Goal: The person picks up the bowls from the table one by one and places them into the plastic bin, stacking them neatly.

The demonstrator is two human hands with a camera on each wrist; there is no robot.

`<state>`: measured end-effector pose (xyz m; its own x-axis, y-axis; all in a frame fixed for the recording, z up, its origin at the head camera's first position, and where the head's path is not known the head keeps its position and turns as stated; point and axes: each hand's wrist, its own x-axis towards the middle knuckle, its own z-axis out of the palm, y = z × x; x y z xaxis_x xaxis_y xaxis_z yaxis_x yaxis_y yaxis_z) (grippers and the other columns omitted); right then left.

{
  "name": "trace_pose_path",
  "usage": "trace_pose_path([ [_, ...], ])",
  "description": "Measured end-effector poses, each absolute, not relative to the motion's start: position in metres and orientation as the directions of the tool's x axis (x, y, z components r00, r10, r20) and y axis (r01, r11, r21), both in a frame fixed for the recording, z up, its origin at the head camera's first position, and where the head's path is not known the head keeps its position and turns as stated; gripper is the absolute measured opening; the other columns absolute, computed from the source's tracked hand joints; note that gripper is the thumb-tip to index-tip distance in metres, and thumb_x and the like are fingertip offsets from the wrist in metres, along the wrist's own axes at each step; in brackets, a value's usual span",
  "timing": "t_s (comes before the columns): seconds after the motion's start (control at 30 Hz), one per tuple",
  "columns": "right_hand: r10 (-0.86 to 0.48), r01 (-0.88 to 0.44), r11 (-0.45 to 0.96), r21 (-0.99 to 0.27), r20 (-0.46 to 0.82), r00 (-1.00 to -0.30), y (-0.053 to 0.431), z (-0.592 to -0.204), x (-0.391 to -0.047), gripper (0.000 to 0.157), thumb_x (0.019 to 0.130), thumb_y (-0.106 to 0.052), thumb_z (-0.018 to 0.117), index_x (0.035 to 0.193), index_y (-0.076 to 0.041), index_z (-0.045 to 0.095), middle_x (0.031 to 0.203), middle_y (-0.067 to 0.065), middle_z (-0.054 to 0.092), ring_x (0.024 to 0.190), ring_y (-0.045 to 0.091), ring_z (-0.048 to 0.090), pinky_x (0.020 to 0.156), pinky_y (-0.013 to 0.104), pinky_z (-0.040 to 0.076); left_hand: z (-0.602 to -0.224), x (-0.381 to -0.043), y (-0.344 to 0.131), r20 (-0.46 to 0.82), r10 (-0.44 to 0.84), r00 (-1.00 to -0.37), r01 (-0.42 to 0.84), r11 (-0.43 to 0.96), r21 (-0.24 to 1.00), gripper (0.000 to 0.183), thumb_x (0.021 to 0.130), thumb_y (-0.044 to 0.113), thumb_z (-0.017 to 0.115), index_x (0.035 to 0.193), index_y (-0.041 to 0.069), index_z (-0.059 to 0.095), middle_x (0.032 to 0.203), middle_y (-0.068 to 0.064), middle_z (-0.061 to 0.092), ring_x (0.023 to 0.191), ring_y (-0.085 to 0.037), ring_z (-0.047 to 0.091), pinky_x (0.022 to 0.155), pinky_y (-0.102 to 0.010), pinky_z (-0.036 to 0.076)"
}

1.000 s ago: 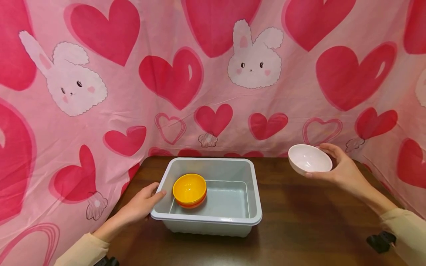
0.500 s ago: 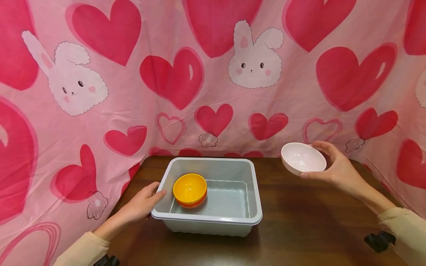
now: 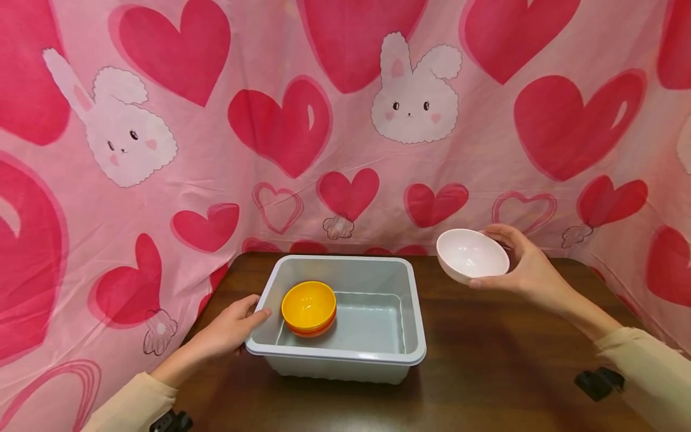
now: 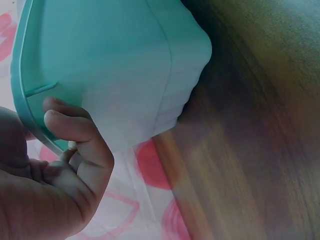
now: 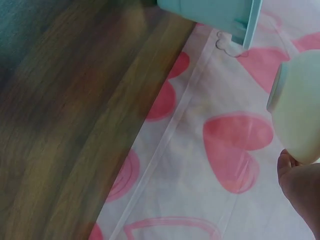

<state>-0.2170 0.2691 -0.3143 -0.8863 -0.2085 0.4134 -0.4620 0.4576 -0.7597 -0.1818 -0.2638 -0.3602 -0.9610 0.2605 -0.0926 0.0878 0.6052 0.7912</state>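
My left hand (image 3: 232,324) grips the left rim of a grey plastic tub (image 3: 335,357), thumb over the edge and fingers curled beneath it, as the left wrist view shows. Inside the tub, at its left end, a yellow bowl (image 3: 309,305) sits stacked on an orange-red bowl (image 3: 313,331). To the right of the tub, my right hand (image 3: 531,270) holds a white bowl (image 3: 471,255) in the air by its side, thumb at the near edge and fingers behind. The bowl is tilted a little toward me. In the right wrist view its pale underside (image 5: 300,110) shows.
The tub stands on a dark brown wooden table (image 3: 486,360). A pink cloth (image 3: 345,132) with hearts and rabbits hangs behind the table and along both sides. Inside the tub, bare floor (image 3: 369,324) shows right of the stacked bowls.
My right hand has moved left with the white bowl, closer to the tub and slightly higher. The left hand keeps its grip on the rim, and the tub and stacked bowls stay put.
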Motion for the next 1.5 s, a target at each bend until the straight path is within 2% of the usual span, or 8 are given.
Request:
trace_pose_path([
  [0.23,-0.226,-0.465,0.436,-0.771,0.406,-0.885,0.263,-0.312,-0.218,0.090,0.072,0.000,0.094,0.146,-0.005,0.044,0.140,0.009,0.054,0.113,0.011,0.059,0.090,0.013,0.046,-0.357,-0.183,-0.263,-0.111,0.260,-0.959,0.071,0.602,0.795,0.044,0.107,0.023,0.060,0.139,-0.005,0.050,0.068,-0.008,0.062,0.047,-0.031,0.054,0.044,-0.037,0.051],
  [0.47,-0.248,-0.474,0.413,-0.778,0.405,-0.880,0.255,-0.309,-0.219,0.092,0.071,-0.001,0.095,0.147,-0.006,0.044,0.142,0.011,0.054,0.114,0.012,0.059,0.091,0.014,0.046,-0.355,-0.181,-0.265,-0.114,0.260,-0.959,0.070,0.605,0.793,0.045,0.106,0.025,0.063,0.137,-0.005,0.050,0.067,-0.007,0.060,0.046,-0.028,0.053,0.043,-0.036,0.050],
  [0.6,-0.270,-0.485,0.388,-0.784,0.407,-0.873,0.249,-0.308,-0.221,0.092,0.071,0.001,0.095,0.147,-0.005,0.043,0.142,0.013,0.055,0.115,0.013,0.058,0.092,0.014,0.046,-0.356,-0.182,-0.265,-0.114,0.273,-0.955,0.076,0.600,0.796,0.041,0.106,0.023,0.063,0.133,-0.005,0.051,0.066,-0.007,0.060,0.047,-0.033,0.054,0.043,-0.033,0.049],
  [0.83,-0.286,-0.474,0.406,-0.781,0.384,-0.878,0.242,-0.305,-0.221,0.092,0.073,-0.005,0.095,0.148,-0.002,0.042,0.143,0.015,0.054,0.115,0.018,0.058,0.092,0.015,0.047,-0.362,-0.182,-0.264,-0.086,0.271,-0.959,0.100,0.606,0.789,0.032,0.106,0.021,0.063,0.126,-0.001,0.053,0.066,-0.007,0.060,0.046,-0.024,0.052,0.042,-0.032,0.048],
  [1.5,-0.334,-0.492,0.332,-0.805,0.387,-0.859,0.215,-0.294,-0.234,0.087,0.075,-0.005,0.093,0.147,-0.002,0.044,0.141,0.013,0.056,0.118,0.025,0.058,0.093,0.019,0.051,-0.362,-0.184,-0.266,-0.062,0.284,-0.957,0.127,0.601,0.789,0.030,0.107,0.019,0.061,0.126,-0.002,0.052,0.065,-0.007,0.060,0.043,-0.025,0.051,0.039,-0.029,0.045],
])
